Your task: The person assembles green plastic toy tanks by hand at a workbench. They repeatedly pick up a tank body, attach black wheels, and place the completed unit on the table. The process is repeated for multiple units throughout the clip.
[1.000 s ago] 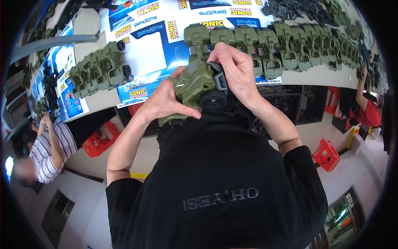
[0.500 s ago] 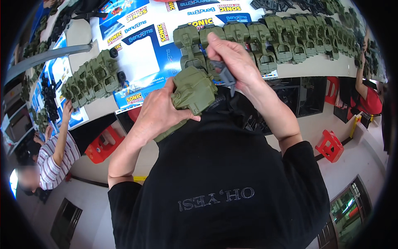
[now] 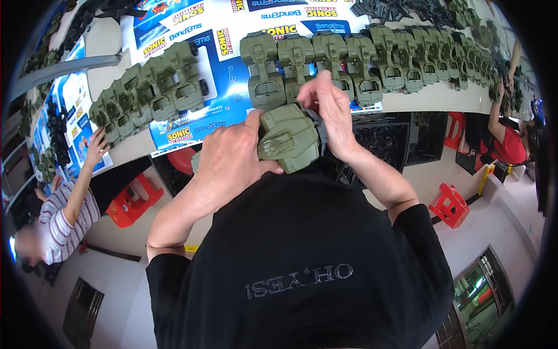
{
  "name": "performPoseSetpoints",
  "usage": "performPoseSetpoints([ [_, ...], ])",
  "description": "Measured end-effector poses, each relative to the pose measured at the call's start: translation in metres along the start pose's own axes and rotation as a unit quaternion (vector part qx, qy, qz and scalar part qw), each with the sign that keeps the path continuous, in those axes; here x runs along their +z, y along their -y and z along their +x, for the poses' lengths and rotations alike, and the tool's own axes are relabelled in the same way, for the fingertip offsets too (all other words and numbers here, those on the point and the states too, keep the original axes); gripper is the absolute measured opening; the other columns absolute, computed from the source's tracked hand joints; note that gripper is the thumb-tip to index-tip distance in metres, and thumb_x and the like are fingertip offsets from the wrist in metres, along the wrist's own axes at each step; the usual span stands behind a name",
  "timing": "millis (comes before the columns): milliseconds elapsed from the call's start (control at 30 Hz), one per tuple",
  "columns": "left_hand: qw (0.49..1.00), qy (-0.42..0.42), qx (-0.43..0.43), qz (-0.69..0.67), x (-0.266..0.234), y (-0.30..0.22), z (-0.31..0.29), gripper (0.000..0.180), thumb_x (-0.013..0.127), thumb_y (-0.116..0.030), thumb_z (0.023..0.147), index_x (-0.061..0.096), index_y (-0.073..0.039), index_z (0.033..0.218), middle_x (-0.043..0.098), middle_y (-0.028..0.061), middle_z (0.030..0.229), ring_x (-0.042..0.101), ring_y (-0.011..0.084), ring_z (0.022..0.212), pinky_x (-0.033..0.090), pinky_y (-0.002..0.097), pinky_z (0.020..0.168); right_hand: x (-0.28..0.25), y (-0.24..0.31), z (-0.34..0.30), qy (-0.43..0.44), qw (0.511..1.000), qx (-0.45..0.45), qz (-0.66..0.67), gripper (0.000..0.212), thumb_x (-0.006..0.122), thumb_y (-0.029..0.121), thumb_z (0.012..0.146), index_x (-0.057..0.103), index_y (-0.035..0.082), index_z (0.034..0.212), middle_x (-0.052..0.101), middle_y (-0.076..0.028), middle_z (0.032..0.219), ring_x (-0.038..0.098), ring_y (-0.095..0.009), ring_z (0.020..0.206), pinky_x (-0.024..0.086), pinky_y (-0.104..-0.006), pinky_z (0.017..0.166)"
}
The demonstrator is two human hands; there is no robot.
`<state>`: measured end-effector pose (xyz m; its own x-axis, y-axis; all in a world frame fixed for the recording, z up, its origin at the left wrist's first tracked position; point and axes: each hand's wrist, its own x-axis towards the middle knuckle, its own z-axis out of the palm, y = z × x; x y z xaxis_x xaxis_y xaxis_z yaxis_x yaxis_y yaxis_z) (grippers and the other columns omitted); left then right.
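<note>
My left hand (image 3: 229, 156) is closed around an olive-green plastic toy vehicle body (image 3: 292, 139) just off the table's near edge, in front of my chest. The thumb lies along its near side and part of the body shows behind the wrist. At its right end sits a dark grey plastic part (image 3: 321, 132), close against the green body. My right hand (image 3: 332, 110) is at that end, fingers curled and palm side against the grey part. The fingertips are partly hidden, and whether the part is fixed to the body cannot be seen.
A long row of similar green vehicles (image 3: 360, 67) lines the table (image 3: 450, 103) ahead and to the right. Another group (image 3: 148, 93) stands left, touched by a co-worker's hand (image 3: 97, 146). Black parts (image 3: 392, 10) lie at the back. Red stools (image 3: 135, 200) stand below.
The grey part has come from apart in my right hand to the vehicle's right end. The held vehicle has shifted right and turned slightly. The left group of vehicles has slid right along the table.
</note>
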<state>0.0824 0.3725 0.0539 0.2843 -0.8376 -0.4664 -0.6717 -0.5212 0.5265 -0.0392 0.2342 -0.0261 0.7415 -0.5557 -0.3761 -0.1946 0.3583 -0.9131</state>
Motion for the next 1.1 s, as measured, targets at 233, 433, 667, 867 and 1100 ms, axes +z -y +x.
performPoseSetpoints([
  [233, 0.997, 0.024, -0.031, -0.069, -0.007, 0.013, -0.007, 0.071, 0.083, -0.030, 0.055, 0.049, 0.004, 0.107, 0.064, 0.0202, 0.077, 0.063, 0.0372, 0.077, 0.050, 0.0425, 0.069, -0.020, 0.011, -0.035, 0.182, 0.931, -0.247, -0.199, 0.052, 0.038, 0.040, 0.095, 0.043, 0.001, 0.130, 0.049, -0.019, 0.123, 0.047, -0.028, 0.116, 0.038, -0.0358, 0.094],
  [433, 0.997, 0.026, -0.023, -0.067, -0.007, 0.016, -0.001, 0.069, 0.083, -0.032, 0.055, 0.050, 0.005, 0.103, 0.064, 0.0202, 0.076, 0.063, 0.0375, 0.078, 0.050, 0.0427, 0.069, -0.019, 0.005, -0.026, 0.157, 0.982, -0.103, -0.022, 0.055, 0.038, 0.037, 0.097, 0.035, -0.003, 0.135, 0.050, -0.017, 0.126, 0.047, -0.022, 0.117, 0.035, -0.0333, 0.098],
  [667, 0.995, 0.073, -0.073, -0.013, -0.013, 0.005, 0.004, 0.072, 0.084, -0.036, 0.054, 0.050, 0.008, 0.100, 0.063, 0.0212, 0.072, 0.064, 0.0371, 0.075, 0.051, 0.0436, 0.067, -0.013, 0.005, -0.021, 0.146, 0.984, 0.014, 0.097, 0.055, 0.033, 0.039, 0.099, 0.039, -0.003, 0.133, 0.043, -0.012, 0.129, 0.041, -0.016, 0.117, 0.030, -0.0292, 0.100],
  [867, 0.995, 0.066, -0.073, -0.005, -0.005, 0.015, 0.009, 0.072, 0.084, -0.039, 0.054, 0.051, 0.007, 0.097, 0.063, 0.0191, 0.071, 0.064, 0.0358, 0.076, 0.051, 0.0432, 0.068, -0.016, -0.010, -0.020, 0.155, 0.985, -0.064, -0.038, 0.052, 0.033, 0.039, 0.099, 0.044, -0.002, 0.130, 0.041, -0.010, 0.129, 0.038, -0.017, 0.112, 0.027, -0.0297, 0.101],
  [1100, 0.996, 0.061, -0.067, -0.022, -0.005, 0.018, 0.014, 0.068, 0.084, -0.040, 0.053, 0.052, 0.006, 0.093, 0.063, 0.0187, 0.072, 0.064, 0.0352, 0.077, 0.051, 0.0431, 0.070, -0.008, -0.008, -0.021, 0.114, 0.993, -0.030, 0.023, 0.050, 0.033, 0.036, 0.099, 0.045, -0.002, 0.129, 0.040, -0.011, 0.133, 0.034, -0.018, 0.121, 0.023, -0.0318, 0.106],
])
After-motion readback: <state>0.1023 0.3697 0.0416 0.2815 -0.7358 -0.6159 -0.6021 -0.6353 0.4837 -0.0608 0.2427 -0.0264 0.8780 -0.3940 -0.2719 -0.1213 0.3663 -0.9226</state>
